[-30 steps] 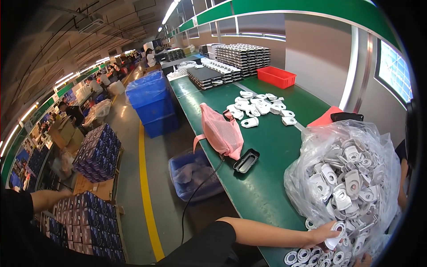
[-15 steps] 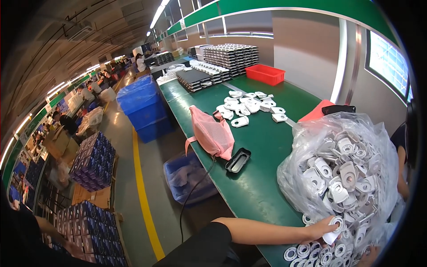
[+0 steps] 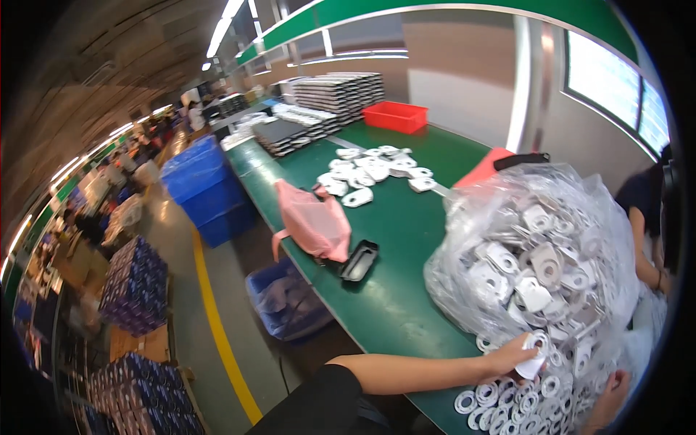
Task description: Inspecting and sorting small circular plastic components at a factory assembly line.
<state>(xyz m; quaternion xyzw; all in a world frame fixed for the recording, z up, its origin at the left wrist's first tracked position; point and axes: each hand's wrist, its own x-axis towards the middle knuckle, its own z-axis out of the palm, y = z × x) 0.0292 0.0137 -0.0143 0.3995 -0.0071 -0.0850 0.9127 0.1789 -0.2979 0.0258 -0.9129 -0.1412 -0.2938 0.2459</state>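
Note:
My left hand (image 3: 510,358) is closed round a white plastic part (image 3: 533,357) with a ring-shaped end, just above a pile of loose white rings (image 3: 500,406). To its right, at the lower edge, my right hand (image 3: 613,397) is partly in view beside the pile, its fingers curled; whatever they may hold is hidden. Beyond both hands, a large clear plastic bag (image 3: 453,272) lies open, full of similar white plastic parts (image 3: 545,262). The rings spread over the green table (image 3: 406,290) in front of the bag.
On the table are a pink mesh bag (image 3: 313,221), a black tray-like case (image 3: 359,261), scattered white parts (image 3: 373,168), a red bin (image 3: 395,116) and stacked trays (image 3: 338,96). A person's arm (image 3: 641,250) is at the right. Blue bins (image 3: 206,192) stand left of the table.
The view has swung right, so the table things sit further left. My left hand still holds the white part. More of my right hand shows at the lower right.

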